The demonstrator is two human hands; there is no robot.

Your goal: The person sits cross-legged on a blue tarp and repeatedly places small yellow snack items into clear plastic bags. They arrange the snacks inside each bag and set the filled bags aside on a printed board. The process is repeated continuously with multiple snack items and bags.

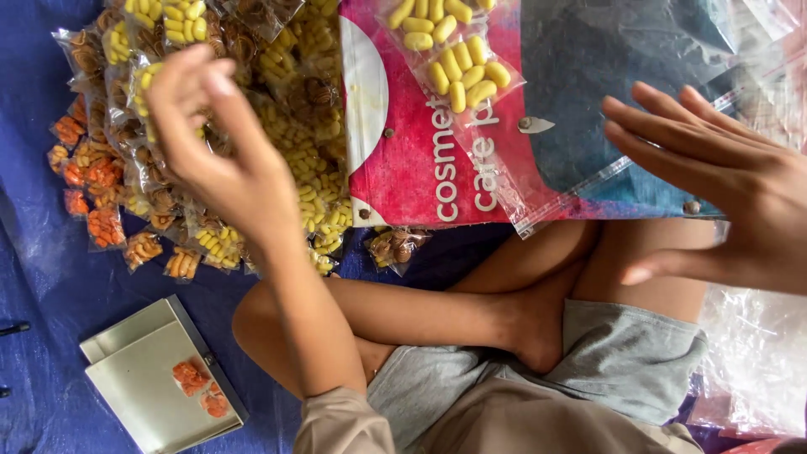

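1. Blue tarp [42, 277] covers the floor under everything.
2. Red board [420, 151] lies far centre, between both hands.
3. Heaped snack packets [294, 126] sit far left, under the left hand [223, 160], which hovers with fingers loosely curled, gripping nothing.
4. Clear bag [580, 126] rests on the board; the right hand [723, 193], flat and open, is just beside it.
5. Yellow snack packet [458, 63] lies far centre, between the hands, apart from both.
6. Grey tray [143, 387] sits near left.

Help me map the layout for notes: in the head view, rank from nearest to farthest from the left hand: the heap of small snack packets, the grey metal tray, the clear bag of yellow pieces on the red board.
1. Heap of small snack packets: directly under the left hand.
2. Clear bag of yellow pieces: to the right, on the red board.
3. Grey metal tray: lowest in view, on the blue sheet.
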